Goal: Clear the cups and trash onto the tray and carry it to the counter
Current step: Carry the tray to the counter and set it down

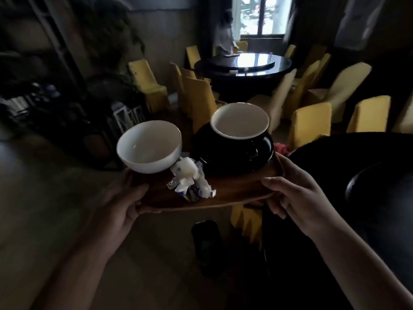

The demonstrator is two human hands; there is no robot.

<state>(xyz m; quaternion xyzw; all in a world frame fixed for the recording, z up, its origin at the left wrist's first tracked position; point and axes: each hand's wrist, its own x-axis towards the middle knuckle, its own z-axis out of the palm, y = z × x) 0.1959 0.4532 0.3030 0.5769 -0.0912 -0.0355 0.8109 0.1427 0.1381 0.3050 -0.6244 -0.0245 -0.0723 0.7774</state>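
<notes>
two cups (149, 146), one saucer (232, 157), one tray (234, 191)

we find nothing we can read. the crumpled wrappers (191, 182) on the tray (234, 193) show blue marks, perhaps print, but they are too blurred to make out. the white bowl (149, 146) and the dark cup (240, 128) bear no lettering we can see.

You stand in a restaurant dining room: a round dark banquet table (243, 64) with a glossy turntable (257, 60) on top, ringed by chairs in yellow fabric covers (311, 121), with a window (261, 15) behind it and a second dark round table (357, 153) at your right.
</notes>
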